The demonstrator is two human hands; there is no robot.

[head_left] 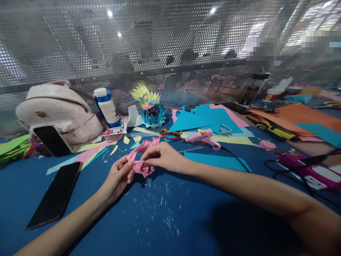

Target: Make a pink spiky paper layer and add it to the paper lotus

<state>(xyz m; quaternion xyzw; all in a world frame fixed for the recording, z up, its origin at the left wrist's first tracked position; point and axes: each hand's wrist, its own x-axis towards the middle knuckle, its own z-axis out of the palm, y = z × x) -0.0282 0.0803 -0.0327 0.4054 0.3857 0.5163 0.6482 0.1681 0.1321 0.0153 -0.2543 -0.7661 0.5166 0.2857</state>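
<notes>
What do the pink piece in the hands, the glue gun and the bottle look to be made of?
Pink piece: matte paper, by its sharp creases and thin, pointed folds.
Glue gun: probably hard plastic, as its pink body looks smooth and moulded.
Bottle: smooth cream-coloured body with blue parts; it could be plastic or coated metal, and the view doesn't settle which.

The lone head-worn view looks forward and down across the blue table [112, 231] from its near side, close to the left hand [117, 178] and right hand [167, 158], reaching the far perforated screen [80, 42].
</notes>
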